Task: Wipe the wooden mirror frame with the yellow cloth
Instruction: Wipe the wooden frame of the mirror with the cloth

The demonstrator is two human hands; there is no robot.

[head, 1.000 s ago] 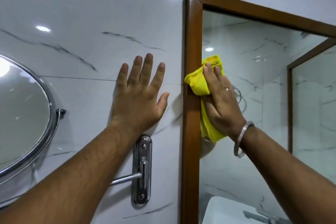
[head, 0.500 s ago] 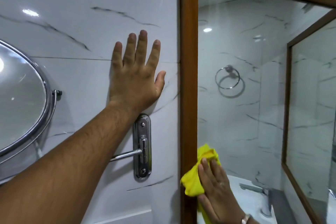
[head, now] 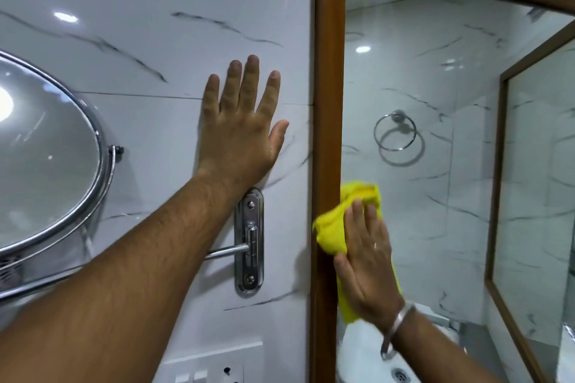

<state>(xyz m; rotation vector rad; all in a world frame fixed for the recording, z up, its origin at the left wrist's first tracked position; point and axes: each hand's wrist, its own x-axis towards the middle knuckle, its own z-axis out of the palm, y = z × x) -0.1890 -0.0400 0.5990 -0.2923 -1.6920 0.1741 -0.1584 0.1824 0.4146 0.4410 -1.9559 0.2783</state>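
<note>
The wooden mirror frame (head: pixel 329 71) runs as a brown vertical strip down the middle, with its top rail slanting off to the upper right. My right hand (head: pixel 367 255) presses the yellow cloth (head: pixel 334 227) flat against the frame's inner edge and the glass, at mid-lower height. The cloth wraps over the frame edge and hangs below my palm. My left hand (head: pixel 241 130) lies flat on the white marble wall left of the frame, fingers spread, holding nothing.
A round chrome swivel mirror (head: pixel 46 152) sticks out from the wall at left. A chrome bracket with a bar (head: pixel 249 239) sits under my left wrist. A white switch plate (head: pixel 211 364) is below. The mirror reflects a towel ring (head: pixel 395 130) and a white basin (head: pixel 373 357).
My right hand with the cloth slid down the frame from upper height, then came back up a little. The view tilted. My left hand stayed planted on the wall.
</note>
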